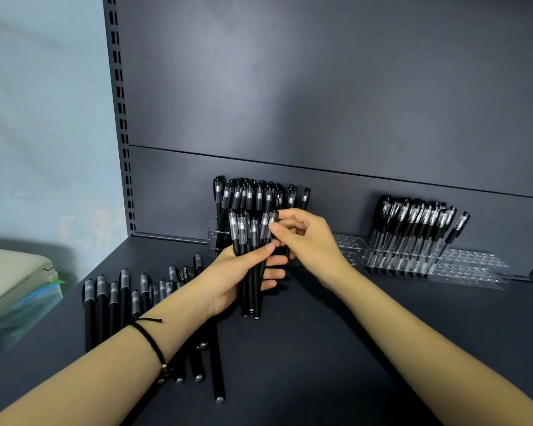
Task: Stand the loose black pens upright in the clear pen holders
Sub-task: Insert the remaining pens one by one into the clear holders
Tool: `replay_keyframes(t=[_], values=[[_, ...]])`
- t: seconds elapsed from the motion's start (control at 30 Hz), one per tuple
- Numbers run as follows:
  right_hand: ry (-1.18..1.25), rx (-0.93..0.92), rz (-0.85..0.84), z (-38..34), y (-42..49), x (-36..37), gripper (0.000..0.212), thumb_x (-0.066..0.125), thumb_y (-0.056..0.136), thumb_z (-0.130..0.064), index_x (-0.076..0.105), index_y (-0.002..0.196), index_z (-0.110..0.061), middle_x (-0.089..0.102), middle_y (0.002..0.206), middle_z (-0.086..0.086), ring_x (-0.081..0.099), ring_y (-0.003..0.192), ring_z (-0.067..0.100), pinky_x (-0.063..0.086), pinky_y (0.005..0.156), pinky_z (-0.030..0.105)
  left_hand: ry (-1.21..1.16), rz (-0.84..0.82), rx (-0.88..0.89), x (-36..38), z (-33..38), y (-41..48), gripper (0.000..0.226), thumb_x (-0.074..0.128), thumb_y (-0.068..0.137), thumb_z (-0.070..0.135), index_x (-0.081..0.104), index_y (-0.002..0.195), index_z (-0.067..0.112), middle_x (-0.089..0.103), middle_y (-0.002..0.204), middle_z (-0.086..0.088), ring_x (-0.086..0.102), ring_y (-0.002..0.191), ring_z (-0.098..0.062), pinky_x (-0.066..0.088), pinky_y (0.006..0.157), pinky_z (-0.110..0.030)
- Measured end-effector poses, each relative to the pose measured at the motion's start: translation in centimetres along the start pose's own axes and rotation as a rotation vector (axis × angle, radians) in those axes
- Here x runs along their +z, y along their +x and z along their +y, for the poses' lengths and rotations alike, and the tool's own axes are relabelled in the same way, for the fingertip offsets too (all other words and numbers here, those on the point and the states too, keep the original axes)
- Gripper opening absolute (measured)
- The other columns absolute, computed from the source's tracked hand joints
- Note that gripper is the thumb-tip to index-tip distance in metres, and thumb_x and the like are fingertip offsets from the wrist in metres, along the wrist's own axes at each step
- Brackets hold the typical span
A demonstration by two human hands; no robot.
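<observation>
My left hand point(243, 273) grips a bundle of several black pens point(249, 241) upright, caps up, above the dark shelf. My right hand point(305, 241) pinches the cap of one pen at the right side of that bundle. Behind the hands a clear pen holder point(216, 238) stands against the back panel, filled with several upright black pens point(253, 195). Loose black pens point(117, 299) lie in a row on the shelf at the left, partly hidden under my left forearm. A second clear holder point(394, 256) at the right carries several more pens point(419, 219).
Transparent holder trays point(471, 269) with open holes extend to the right of the second holder. A slotted metal upright point(122, 118) borders the shelf on the left. Beige and blue items point(16, 290) sit beyond the shelf's left edge.
</observation>
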State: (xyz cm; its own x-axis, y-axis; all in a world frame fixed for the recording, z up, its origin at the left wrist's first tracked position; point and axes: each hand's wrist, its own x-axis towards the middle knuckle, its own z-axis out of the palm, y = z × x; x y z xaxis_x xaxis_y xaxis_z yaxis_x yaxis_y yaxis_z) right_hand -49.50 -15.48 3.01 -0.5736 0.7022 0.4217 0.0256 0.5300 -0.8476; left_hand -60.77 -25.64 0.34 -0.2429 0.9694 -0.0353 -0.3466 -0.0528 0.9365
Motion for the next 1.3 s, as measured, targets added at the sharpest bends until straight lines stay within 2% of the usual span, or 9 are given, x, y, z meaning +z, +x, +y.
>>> replay_keyframes(t=[0.13, 0.2, 0.37, 0.53, 0.7, 0.83, 0.97, 1.17, 1.3], values=[[0.222, 0.041, 0.222, -0.6, 1.8, -2.0, 0.019, 0.057, 0.094, -0.003, 0.060, 0.113, -0.005, 0.065, 0.085, -0.001, 0.061, 0.066, 0.004, 0.047, 0.050, 0.016, 0.005, 0.010, -0.024, 0.0, -0.2, 0.2, 0.021, 0.060, 0.094, 0.014, 0.065, 0.113, 0.006, 0.075, 0.103, -0.011, 0.074, 0.081, -0.021, 0.061, 0.072, -0.030], [0.272, 0.002, 0.379, -0.8, 3.0, -3.3, 0.023, 0.056, 0.095, -0.002, 0.055, 0.116, -0.009, 0.063, 0.084, -0.002, 0.061, 0.061, 0.002, 0.048, 0.049, 0.016, 0.025, 0.007, -0.047, -0.1, -0.2, 0.2, 0.021, 0.057, 0.096, 0.011, 0.064, 0.115, 0.006, 0.075, 0.102, -0.010, 0.074, 0.079, -0.021, 0.061, 0.067, -0.029], [-0.056, -0.181, 0.538, 0.0, 4.5, -5.3, 0.031, 0.055, 0.095, -0.006, 0.053, 0.120, -0.023, 0.060, 0.082, -0.007, 0.060, 0.063, 0.008, 0.057, 0.058, 0.035, 0.035, 0.013, -0.063, -0.1, -0.2, 0.3, 0.026, 0.055, 0.097, 0.008, 0.055, 0.123, 0.007, 0.075, 0.101, -0.008, 0.074, 0.077, -0.022, 0.060, 0.062, -0.028], [-0.155, -0.222, 0.502, 0.4, 4.4, -4.6, 0.027, 0.056, 0.095, -0.007, 0.056, 0.117, -0.021, 0.060, 0.083, -0.012, 0.064, 0.069, 0.022, 0.057, 0.061, 0.045, 0.019, 0.010, -0.060, -0.1, -0.1, 0.1, 0.031, 0.057, 0.096, 0.008, 0.051, 0.125, -0.001, 0.075, 0.104, -0.009, 0.074, 0.081, -0.024, 0.061, 0.067, -0.030], [-0.260, -0.221, 0.377, 1.6, 4.5, -3.8, 0.023, 0.060, 0.093, -0.012, 0.062, 0.113, -0.023, 0.065, 0.085, -0.009, 0.066, 0.077, 0.019, 0.057, 0.074, 0.043, 0.026, -0.011, -0.057, 0.1, -0.1, 0.1, 0.032, 0.057, 0.096, 0.013, 0.050, 0.126, 0.004, 0.074, 0.104, -0.011, 0.074, 0.085, -0.027, 0.061, 0.069, -0.034], [-0.450, -0.238, 0.278, 2.6, 3.9, -3.1, 0.029, 0.056, 0.096, -0.024, 0.064, 0.123, -0.026, 0.062, 0.101, -0.003, 0.058, 0.083, 0.011, 0.050, 0.080, 0.029, 0.013, 0.012, -0.055, 0.0, -0.1, 0.1, 0.031, 0.058, 0.096, 0.020, 0.051, 0.124, 0.009, 0.075, 0.102, -0.010, 0.074, 0.081, -0.023, 0.060, 0.068, -0.036], [-0.360, -0.278, 0.368, 1.3, 2.5, -2.2, 0.022, 0.056, 0.096, -0.025, 0.067, 0.114, -0.025, 0.057, 0.094, -0.009, 0.055, 0.080, 0.007, 0.045, 0.072, 0.019, 0.001, 0.029, -0.022, 0.1, -0.1, 0.2, 0.033, 0.058, 0.095, 0.026, 0.058, 0.124, 0.011, 0.076, 0.100, -0.008, 0.073, 0.075, -0.016, 0.060, 0.065, -0.029], [-0.131, -0.134, 0.006, -1.0, 0.6, -0.5, 0.013, 0.063, 0.092, -0.022, 0.064, 0.105, -0.025, 0.069, 0.092, -0.006, 0.064, 0.076, 0.010, 0.050, 0.064, 0.022, -0.008, 0.023, 0.015, 0.1, 0.0, 0.1, 0.027, 0.056, 0.095, 0.031, 0.065, 0.117, 0.016, 0.076, 0.089, -0.003, 0.070, 0.070, -0.012, 0.058, 0.064, -0.025], [0.184, -0.015, 0.026, -1.4, 0.9, -0.9, 0.016, 0.061, 0.092, -0.004, 0.060, 0.103, -0.015, 0.070, 0.085, 0.005, 0.065, 0.066, 0.009, 0.051, 0.051, 0.022, 0.014, -0.041, 0.006, 0.2, 0.1, -0.2, 0.027, 0.050, 0.098, 0.033, 0.063, 0.117, 0.019, 0.075, 0.101, -0.008, 0.073, 0.078, -0.017, 0.060, 0.068, -0.030]])
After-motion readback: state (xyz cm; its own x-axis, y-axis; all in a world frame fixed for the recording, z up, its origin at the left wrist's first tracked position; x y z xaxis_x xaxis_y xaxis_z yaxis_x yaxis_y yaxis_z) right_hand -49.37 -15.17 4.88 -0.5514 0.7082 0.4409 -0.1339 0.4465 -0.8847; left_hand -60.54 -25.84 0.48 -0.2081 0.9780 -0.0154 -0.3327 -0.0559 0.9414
